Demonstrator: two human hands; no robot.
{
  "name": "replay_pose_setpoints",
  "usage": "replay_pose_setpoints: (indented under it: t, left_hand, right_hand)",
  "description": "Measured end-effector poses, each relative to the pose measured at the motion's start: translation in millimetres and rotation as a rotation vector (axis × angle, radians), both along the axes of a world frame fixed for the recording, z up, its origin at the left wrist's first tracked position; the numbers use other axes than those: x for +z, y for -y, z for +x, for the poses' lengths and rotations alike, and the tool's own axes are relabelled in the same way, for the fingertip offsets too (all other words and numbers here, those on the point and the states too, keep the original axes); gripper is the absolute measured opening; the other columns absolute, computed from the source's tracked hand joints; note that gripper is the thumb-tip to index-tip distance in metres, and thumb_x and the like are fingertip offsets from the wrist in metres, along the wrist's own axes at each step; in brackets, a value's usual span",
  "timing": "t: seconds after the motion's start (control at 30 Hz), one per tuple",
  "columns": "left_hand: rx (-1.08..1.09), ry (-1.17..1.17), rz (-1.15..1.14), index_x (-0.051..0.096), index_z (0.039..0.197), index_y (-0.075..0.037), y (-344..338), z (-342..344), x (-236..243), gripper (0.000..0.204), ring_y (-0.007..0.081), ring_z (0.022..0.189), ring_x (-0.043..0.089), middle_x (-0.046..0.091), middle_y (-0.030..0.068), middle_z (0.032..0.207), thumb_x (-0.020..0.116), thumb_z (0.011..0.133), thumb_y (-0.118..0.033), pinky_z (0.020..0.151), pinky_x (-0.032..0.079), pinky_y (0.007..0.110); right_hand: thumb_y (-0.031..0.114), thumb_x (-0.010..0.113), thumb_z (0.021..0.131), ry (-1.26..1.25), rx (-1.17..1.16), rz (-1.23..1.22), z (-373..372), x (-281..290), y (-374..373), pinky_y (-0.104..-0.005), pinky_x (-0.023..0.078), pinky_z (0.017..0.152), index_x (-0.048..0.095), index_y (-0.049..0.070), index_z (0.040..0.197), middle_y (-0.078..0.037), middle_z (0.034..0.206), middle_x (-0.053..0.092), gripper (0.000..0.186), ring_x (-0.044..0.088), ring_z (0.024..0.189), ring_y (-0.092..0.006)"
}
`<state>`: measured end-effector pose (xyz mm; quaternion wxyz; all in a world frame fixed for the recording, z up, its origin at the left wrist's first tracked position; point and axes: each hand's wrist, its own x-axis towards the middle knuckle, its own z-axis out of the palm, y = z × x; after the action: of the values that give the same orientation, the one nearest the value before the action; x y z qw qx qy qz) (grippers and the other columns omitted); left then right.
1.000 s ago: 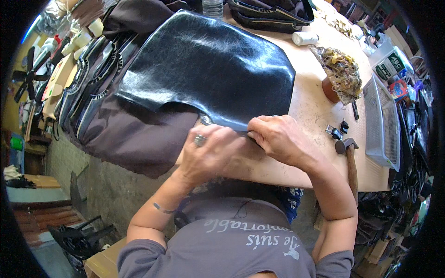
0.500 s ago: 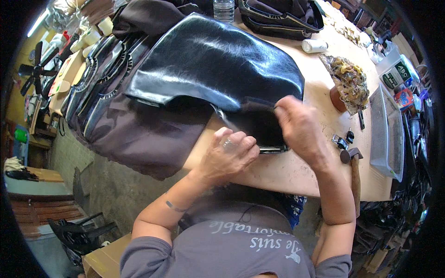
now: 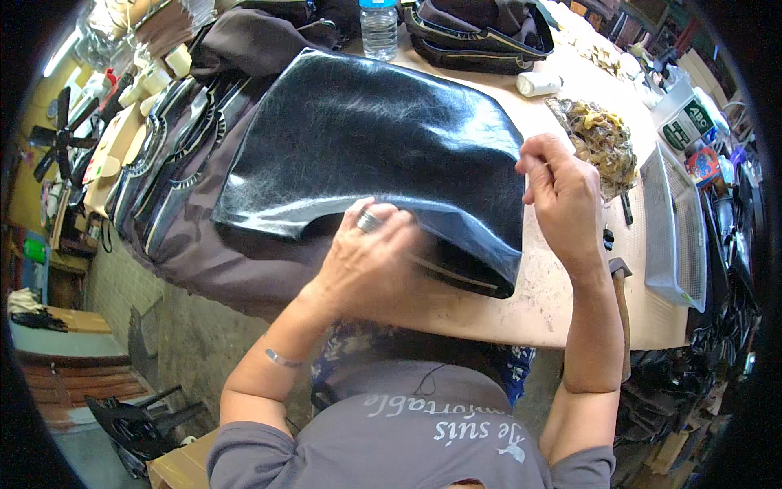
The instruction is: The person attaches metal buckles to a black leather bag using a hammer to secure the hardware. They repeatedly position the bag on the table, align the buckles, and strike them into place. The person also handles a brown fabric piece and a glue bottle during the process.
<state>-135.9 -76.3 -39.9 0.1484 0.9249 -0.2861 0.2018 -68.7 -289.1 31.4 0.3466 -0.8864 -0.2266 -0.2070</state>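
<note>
ok so black glossy panel sits mid-frame, partly over brown cloth, rest on worktop. Long axis roughly left-right, dipping toward lower right. Left hand nearer its middle, overlapping lower edge; panel mostly up-frame from that grip. Fingers blurred, can't tell if pinching. Right hand at right edge, panel left of it; grip narrow, fingers curled, can't tell if holding anything.

passage: front strip of tabletop | blocking right: hammer, basket | under black panel: possibly a gap
</note>
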Motion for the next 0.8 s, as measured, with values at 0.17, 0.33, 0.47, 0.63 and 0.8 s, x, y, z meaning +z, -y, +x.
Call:
replay_pose_setpoints:
  t: [0.17,0.33,0.47,0.63,0.8]
  left_hand:
    - [0.119,0.118,0.023,0.056,0.095,-0.003,6,4,-16,0.033,0.0291,0.103,0.045,0.052,0.0127,0.104,0.057,0.063,-0.009,0.094,0.03,0.045]
    - [0.152,0.168,-0.015,0.056,0.091,-0.008,8,3,-26,0.03,0.0193,0.093,0.054,0.058,0.0065,0.095,0.058,0.061,-0.011,0.081,0.036,0.037]
    - [0.181,0.228,0.135,0.056,0.086,-0.01,5,1,-27,0.021,0.0172,0.091,0.053,0.058,0.0021,0.087,0.058,0.065,-0.013,0.079,0.035,0.034]
    - [0.025,0.227,0.185,0.059,0.088,-0.012,4,-10,-16,0.023,0.0175,0.095,0.053,0.059,0.0029,0.096,0.058,0.066,-0.017,0.085,0.035,0.035]
    - [0.259,0.339,0.153,0.062,0.09,-0.015,-1,0,18,0.023,0.024,0.094,0.055,0.06,0.0062,0.1,0.06,0.069,-0.022,0.085,0.039,0.039]
  right_hand:
    - [0.012,0.06,0.069,0.068,0.319,-0.391,-24,-14,-39,-0.0375,0.046,0.067,0.05,0.006,0.094,-0.011,0.085,0.056,0.028,0.057,0.08,-0.0276]
    - [0.008,0.054,0.071,0.084,0.311,-0.627,-8,-45,-68,-0.0375,0.047,0.065,0.052,0.004,0.087,-0.011,0.078,0.06,0.016,0.06,0.073,-0.0265]
    - [0.006,0.053,0.07,0.081,0.217,-0.578,4,-26,-76,-0.0357,0.048,0.055,0.053,0.005,0.077,-0.011,0.068,0.061,0.007,0.062,0.061,-0.026]
    - [0.005,0.052,0.077,0.216,-0.058,-0.063,15,23,-52,-0.0358,0.046,0.056,0.057,0.007,0.086,-0.015,0.07,0.06,0.011,0.06,0.063,-0.0297]
    - [0.004,0.054,0.078,0.285,-0.026,-0.074,11,42,-32,-0.0323,0.045,0.061,0.058,0.006,0.088,-0.014,0.072,0.06,0.012,0.061,0.065,-0.026]
